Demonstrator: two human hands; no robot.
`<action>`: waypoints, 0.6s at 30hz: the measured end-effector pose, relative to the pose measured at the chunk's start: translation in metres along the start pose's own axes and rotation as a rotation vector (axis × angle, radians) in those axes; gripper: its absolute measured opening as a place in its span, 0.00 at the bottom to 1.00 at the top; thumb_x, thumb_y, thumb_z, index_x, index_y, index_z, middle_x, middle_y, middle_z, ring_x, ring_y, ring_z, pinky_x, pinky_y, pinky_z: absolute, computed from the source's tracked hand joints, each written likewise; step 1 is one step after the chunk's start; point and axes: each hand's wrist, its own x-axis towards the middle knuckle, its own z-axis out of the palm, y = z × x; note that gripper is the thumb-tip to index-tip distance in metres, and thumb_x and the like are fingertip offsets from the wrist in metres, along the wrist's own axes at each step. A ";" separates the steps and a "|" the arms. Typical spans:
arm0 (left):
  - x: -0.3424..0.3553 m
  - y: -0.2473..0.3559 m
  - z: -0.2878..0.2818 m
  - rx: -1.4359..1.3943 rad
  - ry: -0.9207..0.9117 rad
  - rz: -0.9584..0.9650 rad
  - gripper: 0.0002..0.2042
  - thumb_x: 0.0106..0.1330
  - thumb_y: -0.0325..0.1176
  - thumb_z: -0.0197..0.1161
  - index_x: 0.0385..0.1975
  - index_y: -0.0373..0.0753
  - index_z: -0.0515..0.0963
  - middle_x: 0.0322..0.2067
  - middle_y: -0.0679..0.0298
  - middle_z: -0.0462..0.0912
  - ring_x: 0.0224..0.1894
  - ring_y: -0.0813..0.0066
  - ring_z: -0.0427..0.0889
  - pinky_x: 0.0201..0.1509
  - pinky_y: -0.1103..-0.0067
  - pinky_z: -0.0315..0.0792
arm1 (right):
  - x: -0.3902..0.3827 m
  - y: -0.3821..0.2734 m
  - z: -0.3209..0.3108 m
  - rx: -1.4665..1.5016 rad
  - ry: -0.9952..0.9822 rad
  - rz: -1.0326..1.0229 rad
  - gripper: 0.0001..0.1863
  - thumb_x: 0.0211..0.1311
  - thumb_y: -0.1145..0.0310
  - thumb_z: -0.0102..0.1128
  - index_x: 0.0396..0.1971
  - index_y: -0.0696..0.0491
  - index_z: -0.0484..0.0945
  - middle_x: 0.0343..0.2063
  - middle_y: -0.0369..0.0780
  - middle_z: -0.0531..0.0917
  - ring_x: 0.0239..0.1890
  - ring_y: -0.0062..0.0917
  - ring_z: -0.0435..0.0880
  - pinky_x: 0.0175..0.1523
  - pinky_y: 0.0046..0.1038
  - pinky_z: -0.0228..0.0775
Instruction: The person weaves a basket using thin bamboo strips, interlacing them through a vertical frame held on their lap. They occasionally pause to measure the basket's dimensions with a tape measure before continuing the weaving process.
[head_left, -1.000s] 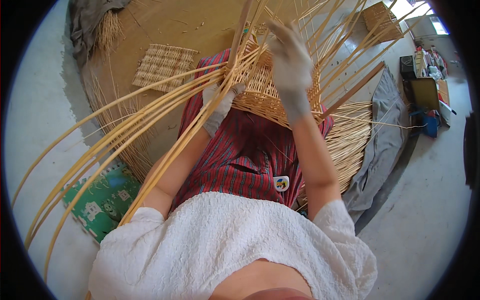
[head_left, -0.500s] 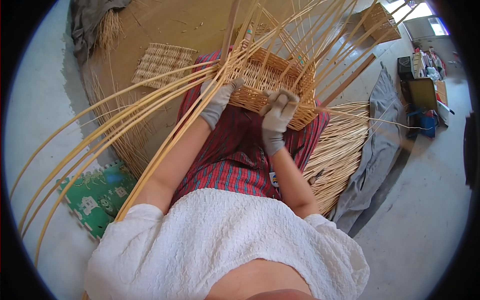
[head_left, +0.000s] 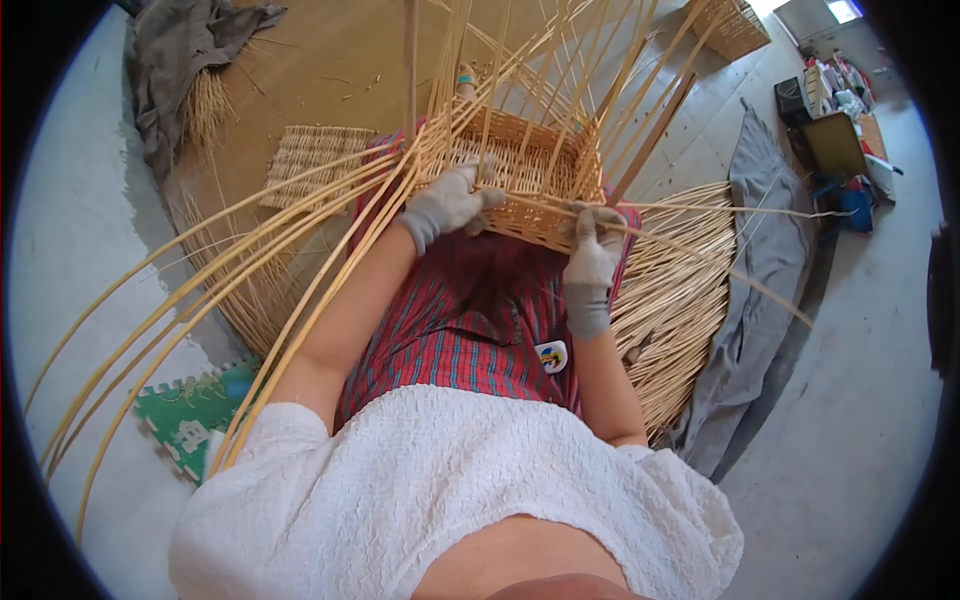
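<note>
A rectangular wicker basket (head_left: 530, 155) with long upright rods lies over my red striped lap cloth (head_left: 460, 350). My left hand (head_left: 448, 208), in a light grey glove, grips its near rim at the left, below a bundle of long pale rods (head_left: 245, 250) that sweeps out leftward. My gloved right hand (head_left: 595, 255) is at the near right corner, fingers closed on a thin cane (head_left: 740, 278) that runs out to the right. A darker wooden stake (head_left: 650, 135) rises just beyond that corner.
A woven mat (head_left: 310, 150) lies at upper left, near grey cloth (head_left: 185, 80) and straw. Cane bundles (head_left: 680, 310) and grey sheeting (head_left: 760, 250) lie to the right. A green foam mat (head_left: 190, 420) is at lower left. Another basket (head_left: 730, 30) and clutter (head_left: 830, 130) sit at upper right.
My right hand has come down from above the basket to its near right corner and now holds a cane. My left hand has shifted slightly along the rim, and the basket has tilted slightly.
</note>
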 end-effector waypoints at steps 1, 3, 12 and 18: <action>0.006 0.003 0.001 0.006 0.018 -0.048 0.12 0.75 0.35 0.60 0.53 0.38 0.77 0.40 0.61 0.85 0.26 0.76 0.84 0.24 0.78 0.78 | 0.005 0.003 0.001 0.019 -0.027 -0.044 0.03 0.75 0.72 0.55 0.42 0.50 0.71 0.42 0.40 0.86 0.42 0.23 0.86 0.43 0.22 0.79; 0.014 0.006 0.008 0.044 0.022 -0.156 0.13 0.74 0.39 0.62 0.51 0.39 0.78 0.31 0.63 0.86 0.18 0.78 0.82 0.18 0.79 0.75 | 0.040 0.002 0.023 -0.140 -0.190 -0.349 0.14 0.73 0.78 0.51 0.55 0.50 0.71 0.46 0.41 0.84 0.46 0.28 0.86 0.48 0.28 0.80; 0.022 0.010 0.018 -0.080 0.173 -0.188 0.09 0.72 0.35 0.64 0.41 0.36 0.83 0.29 0.61 0.86 0.11 0.77 0.77 0.10 0.76 0.73 | 0.041 0.002 0.021 0.192 -0.245 -0.379 0.20 0.77 0.60 0.54 0.61 0.54 0.68 0.22 0.34 0.72 0.26 0.21 0.74 0.38 0.28 0.74; 0.034 0.029 0.011 0.278 0.482 0.177 0.23 0.59 0.45 0.78 0.50 0.40 0.80 0.28 0.64 0.84 0.24 0.76 0.80 0.30 0.78 0.76 | 0.027 0.003 0.014 0.231 -0.067 -0.172 0.17 0.82 0.54 0.45 0.46 0.54 0.72 0.20 0.32 0.66 0.23 0.20 0.68 0.36 0.30 0.70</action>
